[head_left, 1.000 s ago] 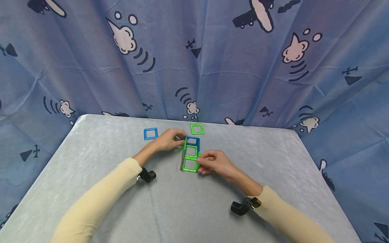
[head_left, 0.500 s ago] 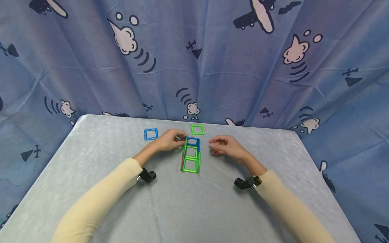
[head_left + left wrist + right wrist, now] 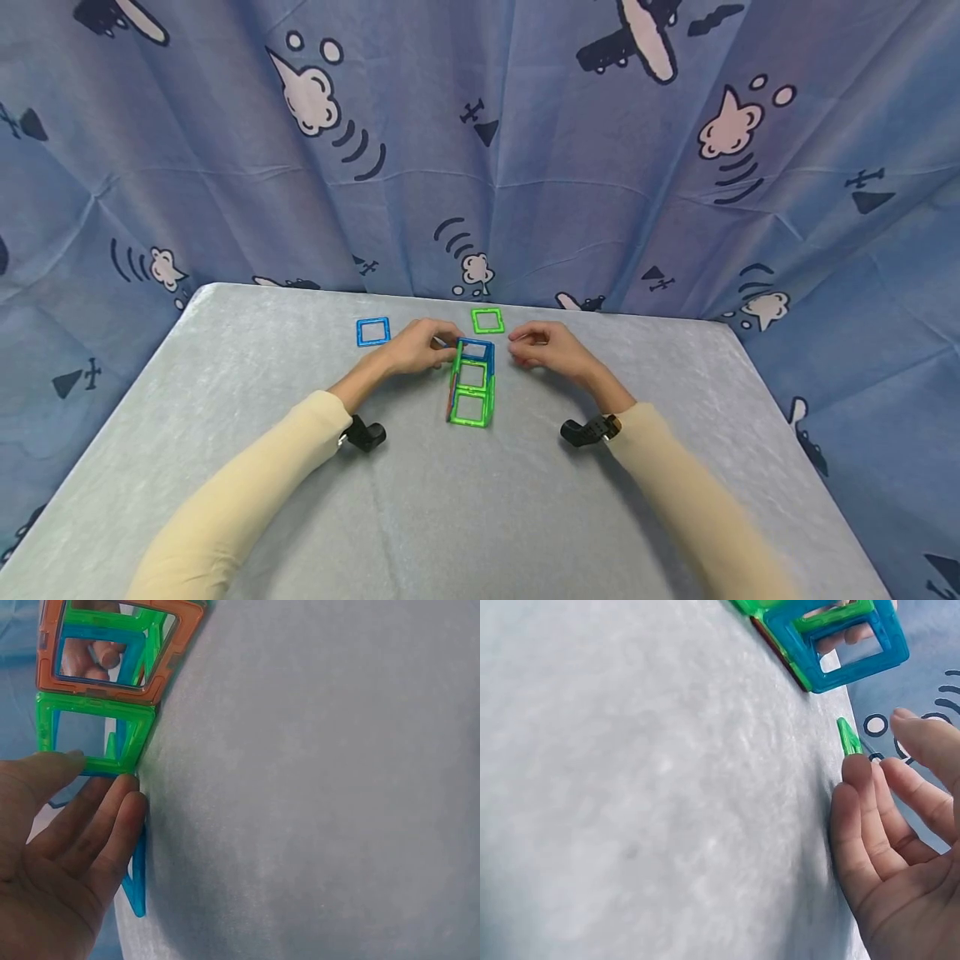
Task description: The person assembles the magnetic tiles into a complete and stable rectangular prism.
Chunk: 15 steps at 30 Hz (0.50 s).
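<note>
A box built of magnetic tiles (image 3: 472, 389) stands mid-table, with green and blue frames on top. In the left wrist view its side shows an orange tile (image 3: 97, 691) beside a green tile (image 3: 139, 731). My left hand (image 3: 416, 346) pinches the box's far end, thumb on the green tile's edge and fingers behind. My right hand (image 3: 553, 348) hovers right of that far end, thumb apart from its loosely bent fingers, holding nothing. Close beyond its fingertips lies a loose green square tile (image 3: 488, 332). A blue tile (image 3: 894, 634) forms the box's right side in the right wrist view.
A loose blue square tile (image 3: 358, 332) lies left of my left hand. The grey cloth-covered table (image 3: 450, 517) ends just past the loose tiles, against a blue patterned curtain (image 3: 420, 125). Each wrist wears a black camera (image 3: 365, 434).
My right hand has let go of the box's near right side and moved away to the far right, then nearer the loose green tile. The left hand and box have stayed in place.
</note>
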{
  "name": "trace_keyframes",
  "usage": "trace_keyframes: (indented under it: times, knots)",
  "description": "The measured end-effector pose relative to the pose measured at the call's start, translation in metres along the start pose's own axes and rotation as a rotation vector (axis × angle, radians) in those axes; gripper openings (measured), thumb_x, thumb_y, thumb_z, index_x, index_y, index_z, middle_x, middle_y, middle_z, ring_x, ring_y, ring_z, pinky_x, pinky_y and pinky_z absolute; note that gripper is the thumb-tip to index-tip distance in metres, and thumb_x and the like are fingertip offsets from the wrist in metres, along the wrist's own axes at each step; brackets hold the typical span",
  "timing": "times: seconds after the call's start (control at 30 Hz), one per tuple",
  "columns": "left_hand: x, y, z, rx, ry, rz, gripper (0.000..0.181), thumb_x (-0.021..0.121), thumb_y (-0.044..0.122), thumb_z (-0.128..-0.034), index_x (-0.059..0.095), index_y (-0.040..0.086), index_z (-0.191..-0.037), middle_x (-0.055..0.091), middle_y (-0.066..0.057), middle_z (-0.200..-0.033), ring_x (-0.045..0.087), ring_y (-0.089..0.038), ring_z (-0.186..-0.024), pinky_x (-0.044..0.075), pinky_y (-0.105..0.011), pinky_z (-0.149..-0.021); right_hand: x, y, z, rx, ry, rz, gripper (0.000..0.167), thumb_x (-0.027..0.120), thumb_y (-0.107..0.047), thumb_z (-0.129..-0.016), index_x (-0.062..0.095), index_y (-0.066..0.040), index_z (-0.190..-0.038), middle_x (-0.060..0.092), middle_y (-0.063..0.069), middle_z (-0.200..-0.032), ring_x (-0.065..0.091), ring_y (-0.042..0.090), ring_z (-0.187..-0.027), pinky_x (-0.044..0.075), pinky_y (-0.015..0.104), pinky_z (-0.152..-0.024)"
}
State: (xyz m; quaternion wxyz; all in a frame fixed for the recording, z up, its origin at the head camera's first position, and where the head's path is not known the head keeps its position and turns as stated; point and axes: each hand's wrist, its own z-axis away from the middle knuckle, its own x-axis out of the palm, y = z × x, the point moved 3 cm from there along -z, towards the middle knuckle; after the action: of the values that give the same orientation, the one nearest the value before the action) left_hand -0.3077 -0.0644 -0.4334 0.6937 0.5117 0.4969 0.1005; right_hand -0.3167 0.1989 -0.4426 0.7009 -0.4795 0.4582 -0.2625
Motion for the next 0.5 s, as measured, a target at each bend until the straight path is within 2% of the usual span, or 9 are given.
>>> trace_keyframes:
  times: [0.3, 0.5]
  knots:
    - [-0.003, -0.001, 0.002, -0.011, -0.003, 0.003, 0.023, 0.065, 0.004, -0.0998, 0.069, 0.000, -0.122, 0.069, -0.015, -0.118, 0.070, -0.024, -0.097, 0.059, -0.030, -0.070, 0.006, -0.007, -0.027, -0.120, 0.019, 0.214, 0.036, 0.076, -0.013, -0.095, 0.067, 0.003, -0.126, 0.068, 0.014, -0.105, 0.067, 0.027, -0.092, 0.055, 0.037, -0.075]
    - [-0.003, -0.002, 0.003, -0.018, -0.009, 0.012, 0.023, 0.065, 0.004, -0.0999, 0.069, 0.001, -0.122, 0.070, -0.014, -0.117, 0.070, -0.023, -0.096, 0.059, -0.030, -0.071, 0.007, -0.005, -0.041, -0.141, 0.054, 0.261, 0.040, 0.080, -0.015, -0.091, 0.068, 0.001, -0.126, 0.067, 0.015, -0.111, 0.063, 0.027, -0.096, 0.052, 0.038, -0.081]
